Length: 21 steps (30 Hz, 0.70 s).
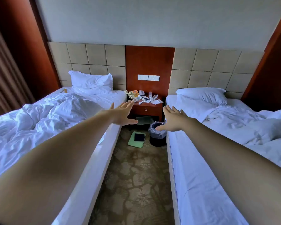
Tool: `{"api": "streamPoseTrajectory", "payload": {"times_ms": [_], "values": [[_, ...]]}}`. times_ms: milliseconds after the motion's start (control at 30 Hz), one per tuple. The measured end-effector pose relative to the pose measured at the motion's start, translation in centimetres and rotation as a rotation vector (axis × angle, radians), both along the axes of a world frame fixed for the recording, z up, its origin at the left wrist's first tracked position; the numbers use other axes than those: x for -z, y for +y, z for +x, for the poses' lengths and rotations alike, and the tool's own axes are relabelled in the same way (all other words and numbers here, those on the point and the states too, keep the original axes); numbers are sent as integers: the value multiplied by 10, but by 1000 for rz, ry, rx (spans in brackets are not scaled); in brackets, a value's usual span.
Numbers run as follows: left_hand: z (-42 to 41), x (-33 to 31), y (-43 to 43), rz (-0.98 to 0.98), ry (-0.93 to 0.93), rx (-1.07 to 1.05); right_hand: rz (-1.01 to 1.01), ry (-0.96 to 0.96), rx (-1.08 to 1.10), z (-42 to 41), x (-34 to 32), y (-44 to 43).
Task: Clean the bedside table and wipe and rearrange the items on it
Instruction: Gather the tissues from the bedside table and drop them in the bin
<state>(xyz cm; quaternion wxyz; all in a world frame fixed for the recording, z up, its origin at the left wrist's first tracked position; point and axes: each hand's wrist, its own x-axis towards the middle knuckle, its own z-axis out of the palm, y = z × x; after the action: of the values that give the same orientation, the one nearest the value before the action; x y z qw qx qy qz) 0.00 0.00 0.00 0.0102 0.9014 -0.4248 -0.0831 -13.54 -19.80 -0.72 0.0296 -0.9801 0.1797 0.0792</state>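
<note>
Cluttered bedside table point(150, 106) between two unmade beds point(47, 114).

Hotel twin room: two single beds point(91, 143) point(201, 159) with rumpled white linen, padded tile headboard point(88, 59), wood panel with switch plate point(148, 77), cluttered bedside surface point(147, 104) between, lined bin point(157, 132), patterned carpet point(136, 184).

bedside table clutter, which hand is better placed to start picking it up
Probably left. The left hand is open, its fingertips lined up with the clutter on the bedside table; the right hand is open lower, by the bin.
</note>
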Motion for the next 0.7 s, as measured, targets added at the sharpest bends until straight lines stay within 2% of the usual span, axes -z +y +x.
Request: {"api": "streamPoseTrajectory", "payload": {"times_ms": [267,700], "values": [[49,5,-22,30,13,-16,7,24,-10,52,6,-24],[184,-4,-61,56,20,-12,26,14,-8,188,0,-55]]}}
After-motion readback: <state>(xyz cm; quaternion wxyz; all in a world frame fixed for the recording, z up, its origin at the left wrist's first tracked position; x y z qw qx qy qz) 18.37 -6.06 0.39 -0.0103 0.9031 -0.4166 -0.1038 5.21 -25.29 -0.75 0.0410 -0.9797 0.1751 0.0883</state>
